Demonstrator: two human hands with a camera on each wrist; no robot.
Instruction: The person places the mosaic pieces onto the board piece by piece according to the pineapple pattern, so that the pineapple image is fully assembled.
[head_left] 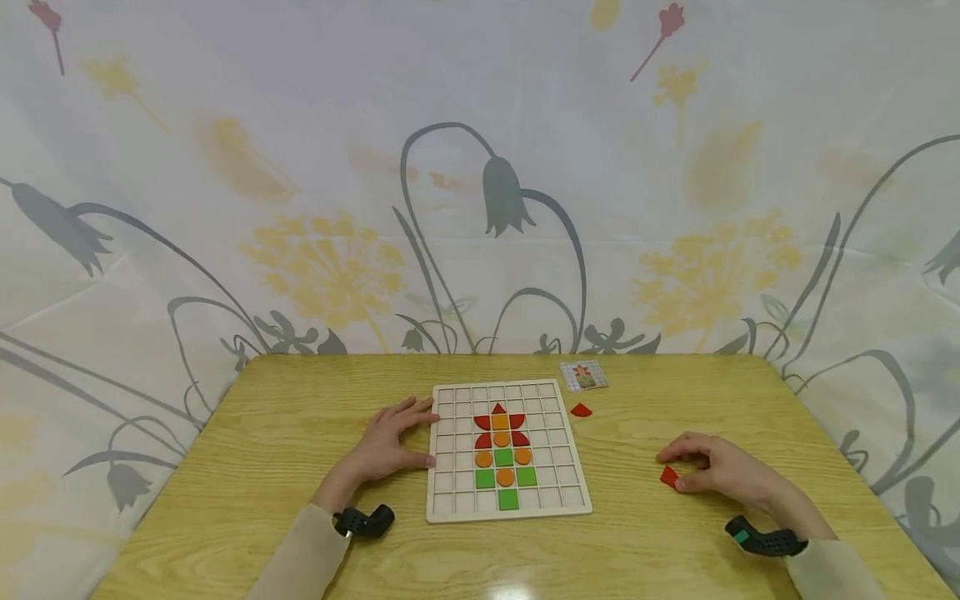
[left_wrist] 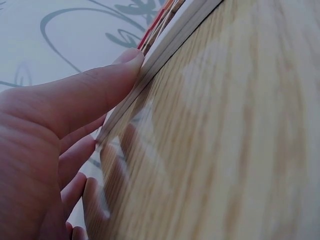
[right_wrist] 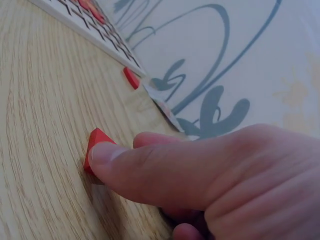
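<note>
A white gridded board (head_left: 543,408) lies on the table with a figure of red, orange and green tiles in its cells. At its left side, my left hand (head_left: 386,442) rests with the thumb and fingertips spread along the edge; in the left wrist view the thumb (left_wrist: 95,92) lies against the board's side (left_wrist: 167,52). Right of the board, my right hand (head_left: 723,471) pinches a small red tile (head_left: 668,477) low over the table. One pointed corner of that tile (right_wrist: 98,135) shows past the thumb in the right wrist view; the rest is partly hidden.
A loose red quarter-circle tile (head_left: 581,410) lies just beyond the board's right edge. Behind it is a small pattern card (head_left: 583,376) with a printed figure on a grid. The wooden table (head_left: 637,550) ends at a flower-printed cloth backdrop (head_left: 480,275).
</note>
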